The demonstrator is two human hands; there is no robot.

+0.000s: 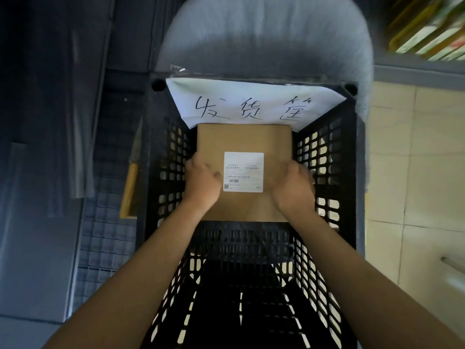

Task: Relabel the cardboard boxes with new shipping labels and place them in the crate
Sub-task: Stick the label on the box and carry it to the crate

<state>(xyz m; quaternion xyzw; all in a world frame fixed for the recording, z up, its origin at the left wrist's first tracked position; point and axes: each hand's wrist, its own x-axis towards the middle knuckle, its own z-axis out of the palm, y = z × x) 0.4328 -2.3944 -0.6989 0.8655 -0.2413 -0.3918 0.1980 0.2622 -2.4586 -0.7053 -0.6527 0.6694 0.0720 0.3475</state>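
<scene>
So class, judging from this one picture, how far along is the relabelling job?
Done: the brown cardboard box already carries a white shipping label. In hand: the left hand and right hand hold its sides inside the black perforated plastic crate. Left: letting go; no other boxes are visible.

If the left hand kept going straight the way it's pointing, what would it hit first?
The left hand points forward over the box; past it, probably the paper sign on the crate wall, though depth is unclear.

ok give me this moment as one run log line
step: placing box | cardboard box: labelled, inside crate at far end | left hand: on left edge | right hand: on right edge
</scene>
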